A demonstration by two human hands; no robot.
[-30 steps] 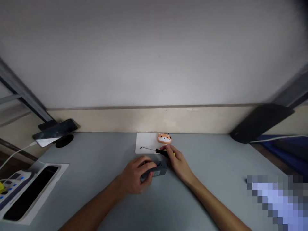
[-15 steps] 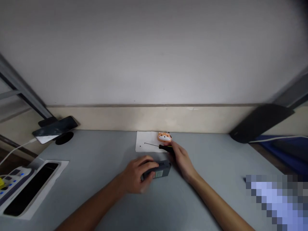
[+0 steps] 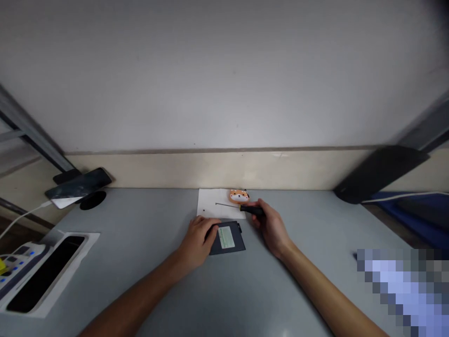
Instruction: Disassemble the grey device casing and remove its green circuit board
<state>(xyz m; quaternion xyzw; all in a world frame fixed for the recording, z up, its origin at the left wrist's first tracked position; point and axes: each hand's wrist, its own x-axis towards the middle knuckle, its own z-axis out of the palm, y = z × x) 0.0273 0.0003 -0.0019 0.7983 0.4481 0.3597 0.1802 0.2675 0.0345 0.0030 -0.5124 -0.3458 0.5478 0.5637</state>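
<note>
My left hand (image 3: 196,241) grips the left side of a flat dark grey box (image 3: 235,239), thumb over its top face. A pale green and white label (image 3: 226,237) faces up on the box, and a small tab sticks out at its upper right corner. In my right hand (image 3: 275,229) is a screwdriver (image 3: 253,210) with a black and yellow handle, its thin shaft pointing left over a white paper (image 3: 209,200). A tiny dark bit sits at the screwdriver's tip, too small to name. Another dark speck (image 3: 204,210) lies on the paper.
An orange and white animal-faced case (image 3: 239,196) rests at the paper's right edge. To the left are a propped phone (image 3: 79,187), a black-faced device (image 3: 47,274) on white paper and a power strip (image 3: 23,257). A dark panel (image 3: 380,173) leans at the back right.
The box has tipped from standing on its edge, vents up, to label side up, with my left hand still on it. My right hand has shifted slightly right with the screwdriver.
</note>
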